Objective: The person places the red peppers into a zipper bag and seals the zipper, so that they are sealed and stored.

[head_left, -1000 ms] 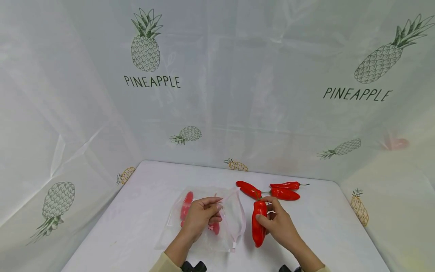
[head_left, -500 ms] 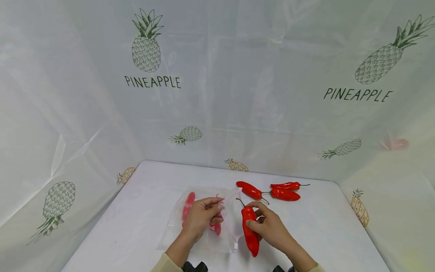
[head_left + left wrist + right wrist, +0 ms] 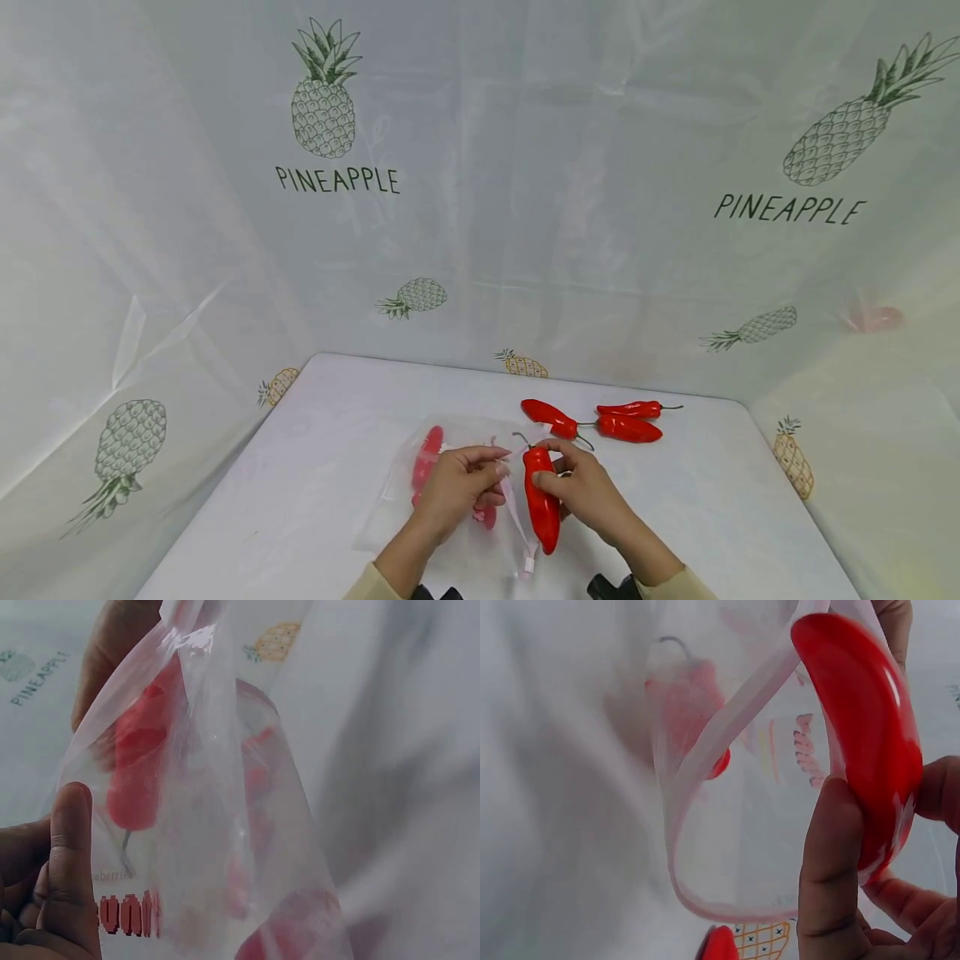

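My left hand (image 3: 459,492) pinches the pink-edged mouth of a clear plastic slider bag (image 3: 390,525) with its thumb and fingers. Red peppers (image 3: 427,454) show through the film inside the bag. Between thumb and fingers, my right hand (image 3: 588,492) grips a long red chili pepper (image 3: 542,504), stem pointing up and away. In the right wrist view this pepper (image 3: 881,742) is close to the bag's pink rim (image 3: 739,712), and the mouth gapes beside it. The white slider (image 3: 529,565) hangs at the near end of the rim.
Three loose red peppers lie at the back right of the white table (image 3: 712,500): one at the left (image 3: 551,415), one in the middle (image 3: 628,428) and a slimmer one behind (image 3: 637,408). A pineapple-print curtain (image 3: 540,208) surrounds the table on its back and sides.
My right hand has carried its pepper left from beside the loose peppers to the bag's mouth. My left hand and the bag have shifted slightly right.
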The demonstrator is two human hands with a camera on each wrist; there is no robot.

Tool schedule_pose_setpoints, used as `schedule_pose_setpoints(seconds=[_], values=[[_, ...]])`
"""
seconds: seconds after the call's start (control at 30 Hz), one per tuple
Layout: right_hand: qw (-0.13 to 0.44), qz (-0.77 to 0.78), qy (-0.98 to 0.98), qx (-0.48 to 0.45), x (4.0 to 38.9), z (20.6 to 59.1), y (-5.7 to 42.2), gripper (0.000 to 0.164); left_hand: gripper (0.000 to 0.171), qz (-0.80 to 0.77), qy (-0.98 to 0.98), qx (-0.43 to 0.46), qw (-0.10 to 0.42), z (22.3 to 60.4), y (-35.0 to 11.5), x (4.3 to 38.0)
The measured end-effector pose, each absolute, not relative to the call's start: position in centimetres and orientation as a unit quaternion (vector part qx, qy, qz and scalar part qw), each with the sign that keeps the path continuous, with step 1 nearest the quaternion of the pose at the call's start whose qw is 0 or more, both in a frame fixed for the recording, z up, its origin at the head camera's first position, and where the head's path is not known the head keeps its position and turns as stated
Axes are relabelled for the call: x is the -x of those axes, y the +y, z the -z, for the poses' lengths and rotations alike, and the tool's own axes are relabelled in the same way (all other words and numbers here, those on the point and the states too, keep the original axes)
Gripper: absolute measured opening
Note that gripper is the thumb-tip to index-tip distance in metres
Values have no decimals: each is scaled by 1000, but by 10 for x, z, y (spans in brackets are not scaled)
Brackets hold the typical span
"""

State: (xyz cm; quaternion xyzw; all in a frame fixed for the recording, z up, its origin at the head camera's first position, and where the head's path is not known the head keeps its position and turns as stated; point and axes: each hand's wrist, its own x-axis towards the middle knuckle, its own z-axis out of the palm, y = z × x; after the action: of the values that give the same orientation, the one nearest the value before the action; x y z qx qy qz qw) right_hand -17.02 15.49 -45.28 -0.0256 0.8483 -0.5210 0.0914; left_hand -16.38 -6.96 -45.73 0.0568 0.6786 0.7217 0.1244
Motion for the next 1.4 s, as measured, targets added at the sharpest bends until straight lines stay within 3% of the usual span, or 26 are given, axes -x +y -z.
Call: schedule_pose_setpoints(seconds=[0.47, 0.8, 1.13, 1.4], values=[[10, 523, 852, -5, 164, 455, 135, 72, 30, -750, 640, -79, 149, 455, -62, 157], [13, 469, 883, 24, 160, 462, 120, 65, 35, -786, 601, -74, 122, 449, -68, 161], [29, 473, 881, 17, 160, 463, 119, 68, 36, -789, 600, -68, 111, 449, -71, 163], [43, 466, 883, 32, 161, 466, 124, 54, 34, -792, 598, -59, 104, 451, -72, 165]])
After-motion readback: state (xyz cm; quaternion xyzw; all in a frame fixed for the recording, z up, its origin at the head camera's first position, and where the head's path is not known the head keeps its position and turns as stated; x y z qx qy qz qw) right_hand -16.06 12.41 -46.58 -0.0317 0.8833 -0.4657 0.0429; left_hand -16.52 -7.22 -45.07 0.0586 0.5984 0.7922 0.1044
